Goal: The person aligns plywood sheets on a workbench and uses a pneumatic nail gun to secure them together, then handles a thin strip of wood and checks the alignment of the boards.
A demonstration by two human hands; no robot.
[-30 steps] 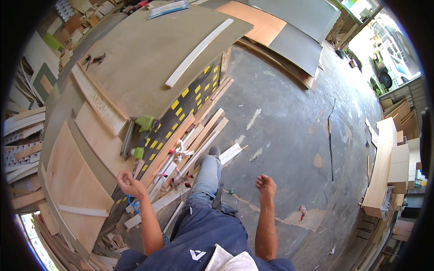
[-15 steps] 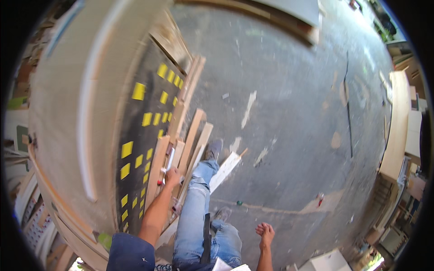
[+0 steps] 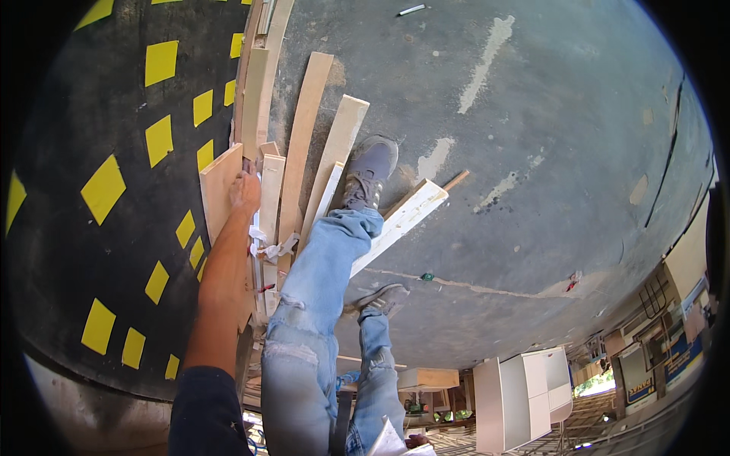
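Observation:
My left hand (image 3: 245,191) is closed at the right edge of a short, light wooden board (image 3: 221,188), its fingertips partly hidden. This board lies against a black surface with yellow squares (image 3: 76,251). Just right of the hand is a pale, narrow board (image 3: 271,190), with a torn white scrap (image 3: 275,247) below it. Longer wooden strips (image 3: 304,137) run beside these. Only a dark bit of what seems to be my right hand (image 3: 416,441) shows at the lower edge, its fingers too hidden to read.
My shoe (image 3: 372,167) stands on the grey floor beside a pale board (image 3: 342,137). A white-faced board (image 3: 403,224) lies slanting near my leg. A small green object (image 3: 427,277) is on the floor, and a white cabinet (image 3: 525,395) stands at the lower right.
My view has swung lower and closer to the boards. My left hand has moved forward along them to the short board's edge. My right hand has dropped almost out of view.

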